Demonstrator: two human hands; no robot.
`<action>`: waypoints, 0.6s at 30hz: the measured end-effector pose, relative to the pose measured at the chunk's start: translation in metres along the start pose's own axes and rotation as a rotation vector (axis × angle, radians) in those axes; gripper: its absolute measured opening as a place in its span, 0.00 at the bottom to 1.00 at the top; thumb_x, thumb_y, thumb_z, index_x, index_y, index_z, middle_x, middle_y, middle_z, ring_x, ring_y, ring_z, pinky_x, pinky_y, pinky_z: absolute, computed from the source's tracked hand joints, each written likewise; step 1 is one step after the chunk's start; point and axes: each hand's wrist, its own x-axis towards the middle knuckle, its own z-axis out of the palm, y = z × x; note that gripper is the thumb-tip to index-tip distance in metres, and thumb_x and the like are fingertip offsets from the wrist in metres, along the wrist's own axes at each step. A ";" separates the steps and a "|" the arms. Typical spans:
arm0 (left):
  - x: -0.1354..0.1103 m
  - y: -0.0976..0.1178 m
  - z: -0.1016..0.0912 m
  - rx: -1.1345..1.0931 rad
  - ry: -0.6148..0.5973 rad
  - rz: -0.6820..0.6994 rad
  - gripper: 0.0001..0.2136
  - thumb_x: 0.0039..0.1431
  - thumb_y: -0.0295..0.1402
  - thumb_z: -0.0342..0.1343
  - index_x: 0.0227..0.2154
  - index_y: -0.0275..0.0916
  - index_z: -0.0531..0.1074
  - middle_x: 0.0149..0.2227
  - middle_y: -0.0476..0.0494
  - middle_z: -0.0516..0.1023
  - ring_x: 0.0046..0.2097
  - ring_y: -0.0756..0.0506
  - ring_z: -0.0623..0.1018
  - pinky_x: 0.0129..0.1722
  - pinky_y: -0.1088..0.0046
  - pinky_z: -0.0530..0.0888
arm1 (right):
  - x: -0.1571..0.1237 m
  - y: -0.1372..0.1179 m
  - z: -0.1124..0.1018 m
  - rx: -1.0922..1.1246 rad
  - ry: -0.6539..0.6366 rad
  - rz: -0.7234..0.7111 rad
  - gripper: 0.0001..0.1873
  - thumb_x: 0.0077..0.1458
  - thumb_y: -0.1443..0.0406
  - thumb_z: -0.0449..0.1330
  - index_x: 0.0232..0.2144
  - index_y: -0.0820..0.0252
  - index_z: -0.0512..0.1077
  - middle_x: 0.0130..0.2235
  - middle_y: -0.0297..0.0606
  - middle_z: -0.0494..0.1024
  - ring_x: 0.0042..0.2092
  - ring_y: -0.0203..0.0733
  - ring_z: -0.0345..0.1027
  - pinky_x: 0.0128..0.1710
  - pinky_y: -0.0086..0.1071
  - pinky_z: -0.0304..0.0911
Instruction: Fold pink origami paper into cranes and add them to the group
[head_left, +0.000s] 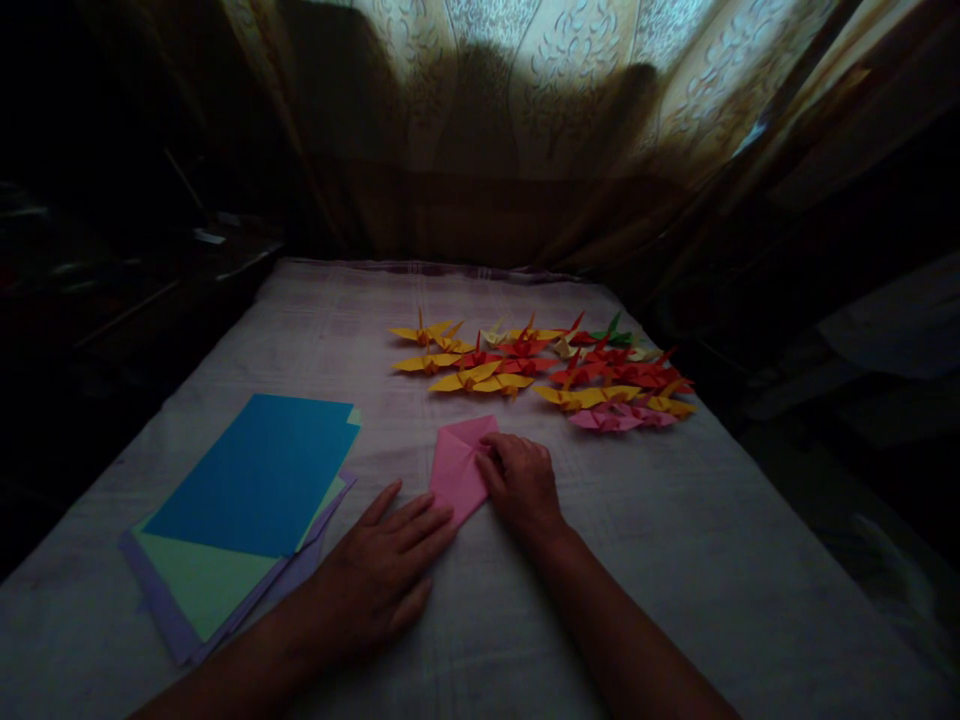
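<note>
A partly folded sheet of pink origami paper (457, 465) lies on the cloth in front of me. My left hand (382, 570) rests flat with its fingers stretched out, the fingertips on the paper's lower left corner. At the paper's right edge, my right hand (523, 485) has its thumb and fingers pinched together on a folded flap. Behind the paper stand several folded paper cranes in yellow, red, green, cream and pink; a pink crane (604, 418) is among those closest to my right hand.
To the left lies a loose stack of paper, a blue sheet (259, 475) on top and green and purple sheets under it. A pale checked cloth (337, 320) covers the table. Patterned curtains (480, 110) hang behind its far edge. Both sides are dark.
</note>
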 end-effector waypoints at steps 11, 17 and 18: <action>0.002 0.004 -0.004 0.073 0.020 0.015 0.28 0.61 0.31 0.50 0.65 0.43 0.57 0.64 0.42 0.64 0.65 0.40 0.64 0.67 0.49 0.37 | -0.007 -0.003 -0.003 -0.039 0.083 -0.058 0.13 0.59 0.60 0.58 0.44 0.59 0.72 0.46 0.45 0.76 0.49 0.49 0.67 0.51 0.42 0.56; 0.002 0.002 -0.001 0.121 0.015 0.028 0.27 0.62 0.33 0.49 0.65 0.43 0.57 0.64 0.42 0.64 0.64 0.39 0.64 0.67 0.50 0.34 | -0.026 -0.007 -0.005 -0.192 0.001 -0.114 0.37 0.51 0.49 0.63 0.60 0.57 0.63 0.65 0.54 0.59 0.66 0.61 0.47 0.61 0.56 0.44; 0.003 0.002 -0.001 0.121 0.003 0.028 0.27 0.62 0.34 0.49 0.65 0.43 0.57 0.65 0.42 0.64 0.64 0.39 0.64 0.67 0.50 0.33 | -0.026 -0.003 -0.006 -0.218 -0.004 -0.070 0.40 0.51 0.48 0.64 0.61 0.57 0.61 0.65 0.55 0.58 0.66 0.63 0.46 0.61 0.58 0.43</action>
